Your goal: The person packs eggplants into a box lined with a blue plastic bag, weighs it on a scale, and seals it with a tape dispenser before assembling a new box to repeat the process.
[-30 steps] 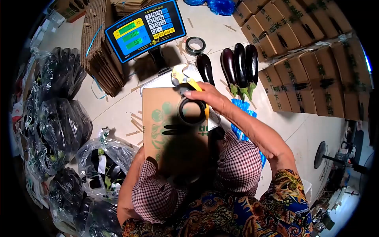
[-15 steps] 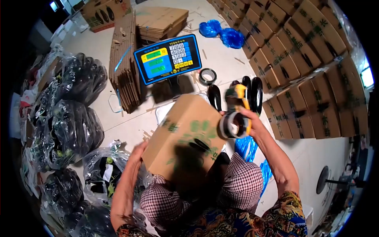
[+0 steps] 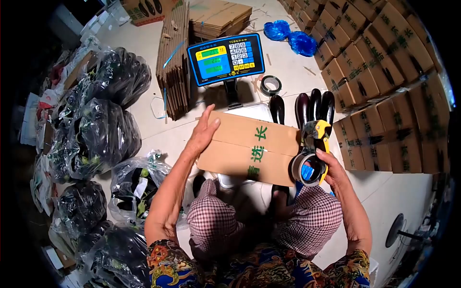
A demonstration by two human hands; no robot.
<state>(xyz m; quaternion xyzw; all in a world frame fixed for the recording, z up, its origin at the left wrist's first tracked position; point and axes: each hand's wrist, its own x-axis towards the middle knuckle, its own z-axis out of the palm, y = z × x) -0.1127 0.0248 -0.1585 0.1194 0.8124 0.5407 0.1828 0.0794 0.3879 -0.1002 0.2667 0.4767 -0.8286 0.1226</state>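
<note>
A closed cardboard box (image 3: 230, 156) with green lettering lies across my lap side, over the scale's metal platform (image 3: 257, 111). Its flaps meet along a seam in the middle. My left hand (image 3: 202, 134) grips the box at its far left corner, thumb on top. In my right hand (image 3: 332, 168) is a yellow-handled tape dispenser (image 3: 319, 129) with a large tape roll, held against the box's right end. Several dark eggplants (image 3: 302, 108) lie just beyond the dispenser.
Past the box stands the scale's display (image 3: 225, 60), a loose tape roll (image 3: 271, 85) beside it. Flattened cartons (image 3: 173, 62) lean behind. Bagged eggplants (image 3: 103, 125) line the left; stacked boxes (image 3: 374, 62) wall the right. Blue plastic bundles (image 3: 302, 44) and a fan (image 3: 394, 230) are on the floor.
The box has turned so its seamed, lettered face is up, lying more level. My left hand has shifted forward to the far left corner; the dispenser has moved to the box's right end.
</note>
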